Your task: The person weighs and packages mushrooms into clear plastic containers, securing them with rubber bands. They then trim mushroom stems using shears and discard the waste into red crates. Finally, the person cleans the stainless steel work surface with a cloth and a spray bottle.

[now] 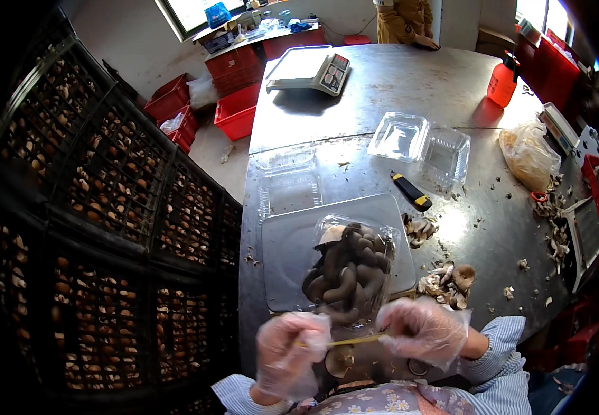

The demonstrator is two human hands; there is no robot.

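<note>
Both my hands wear clear plastic gloves. Between them runs a thin yellow rubber band [356, 340], pulled taut at the table's near edge. My left hand [291, 351] is closed on one end and my right hand [420, 328] pinches the other. Just beyond them, a clear plastic box [390, 238] is heaped with dark grey-brown mushrooms [354, 273], one pale piece at its far left corner. The box rests on the flat metal plate of a scale [285, 266]. Loose mushrooms [451, 282] lie to its right.
Past the plate are an empty clear clamshell box [399, 138], another clear box [289, 190] and a black-yellow utility knife [411, 191]. Farther off stand a digital scale [306, 69] and a red spray bottle [502, 83]. Mushroom-filled black crates [106, 242] rise at left. A person [404, 22] stands opposite.
</note>
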